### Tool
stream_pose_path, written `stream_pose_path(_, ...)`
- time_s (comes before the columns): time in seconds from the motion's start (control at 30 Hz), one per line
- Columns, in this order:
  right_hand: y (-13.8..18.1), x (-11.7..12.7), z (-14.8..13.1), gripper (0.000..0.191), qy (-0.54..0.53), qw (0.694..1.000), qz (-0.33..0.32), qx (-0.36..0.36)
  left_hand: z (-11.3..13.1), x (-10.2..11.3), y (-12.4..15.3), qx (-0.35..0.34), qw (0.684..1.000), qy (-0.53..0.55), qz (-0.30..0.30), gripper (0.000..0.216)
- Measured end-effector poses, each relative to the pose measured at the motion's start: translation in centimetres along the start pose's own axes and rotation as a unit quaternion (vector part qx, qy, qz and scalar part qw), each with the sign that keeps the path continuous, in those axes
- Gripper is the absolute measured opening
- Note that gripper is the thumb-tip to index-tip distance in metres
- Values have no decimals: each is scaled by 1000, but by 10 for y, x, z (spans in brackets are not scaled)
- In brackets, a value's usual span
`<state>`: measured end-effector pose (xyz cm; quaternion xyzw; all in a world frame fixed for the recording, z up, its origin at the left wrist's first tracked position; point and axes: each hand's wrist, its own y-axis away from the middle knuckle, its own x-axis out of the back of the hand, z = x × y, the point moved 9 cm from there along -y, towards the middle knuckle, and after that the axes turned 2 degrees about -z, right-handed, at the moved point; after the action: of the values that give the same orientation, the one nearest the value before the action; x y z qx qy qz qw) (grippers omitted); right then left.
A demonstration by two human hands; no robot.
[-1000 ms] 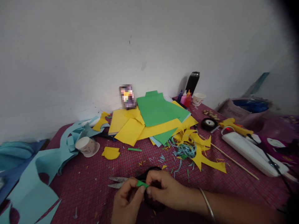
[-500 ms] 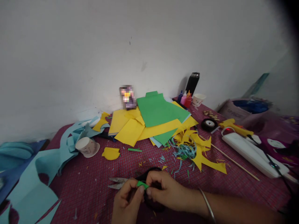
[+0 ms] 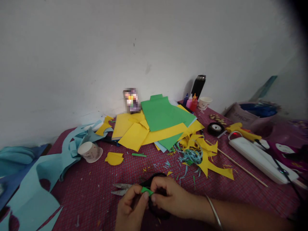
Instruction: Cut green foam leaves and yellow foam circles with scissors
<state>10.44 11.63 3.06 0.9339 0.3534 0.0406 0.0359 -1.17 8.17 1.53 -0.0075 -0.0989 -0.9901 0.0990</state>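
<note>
Between my two hands is a small strip of green paper [image 3: 146, 191]. My left hand [image 3: 132, 205] pinches its left end between thumb and forefinger. At the other end, my right hand [image 3: 169, 195], with a bangle on the wrist, also has thumb and fingers closed on the strip. Scissors [image 3: 121, 189] lie on the table just behind and under my hands, blades pointing left and parted; the hands partly cover the black handles. Another thin green strip [image 3: 139, 155] and a cut yellow paper piece [image 3: 114, 158] lie farther back on the cloth.
Green sheets [image 3: 158, 112] and yellow sheets [image 3: 134, 136] are piled by the wall. Blue shreds [image 3: 191, 156] and yellow scraps lie right of centre. A paper cup [image 3: 89, 151] stands left beside blue paper [image 3: 36, 189]. Rightward are a stick [image 3: 240, 166], glue gun [image 3: 243, 131] and white power strip [image 3: 260, 158].
</note>
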Motion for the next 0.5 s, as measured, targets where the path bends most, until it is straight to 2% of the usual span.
stream_pose_path(0.3,-1,-2,4,8,-27,999,-8,-25,4,-1,0,-11,1000,0,-11,28)
stream_pose_path(0.5,0,-1,2,10,-36,999,-6,-15,1,-4,-1,11,999,-14,-45,33)
